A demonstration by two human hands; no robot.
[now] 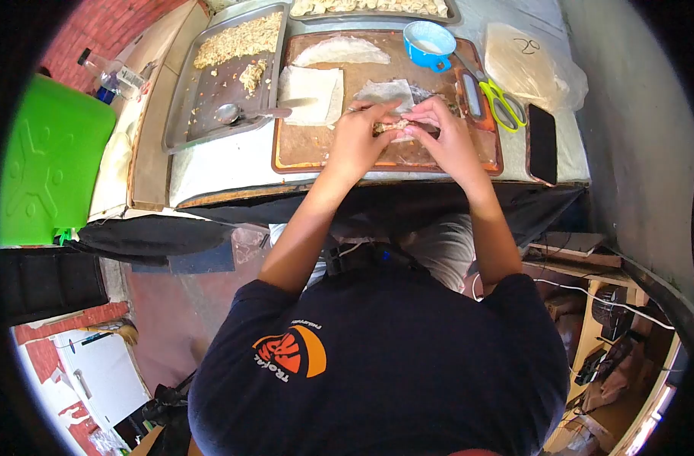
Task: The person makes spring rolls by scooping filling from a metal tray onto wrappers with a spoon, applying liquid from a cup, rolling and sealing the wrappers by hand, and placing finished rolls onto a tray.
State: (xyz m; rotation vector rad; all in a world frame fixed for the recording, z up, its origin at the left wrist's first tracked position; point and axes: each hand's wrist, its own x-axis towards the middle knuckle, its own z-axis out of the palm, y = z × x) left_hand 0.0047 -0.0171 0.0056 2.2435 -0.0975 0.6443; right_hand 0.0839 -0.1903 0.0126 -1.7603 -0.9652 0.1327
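On a brown cutting board (309, 148), a thin pale wrapper (387, 92) lies with crumbly filling (391, 126) along its near part. My left hand (360, 137) pinches the left end of the filled wrapper. At its right end, my right hand (444, 135) has its fingers closed on the same wrapper. The fingers hide part of the filling. Left of my hands rests a stack of square wrappers (311, 95). Farther back on the board is a folded pale sheet (342, 51).
A metal tray (220, 81) at left holds loose filling and a spoon (229, 113). A blue cup (429, 45) stands at the board's back right. Green-handled scissors (507, 110), a phone (541, 144) and a plastic bag (528, 64) lie at right. Another filled tray (373, 15) is behind.
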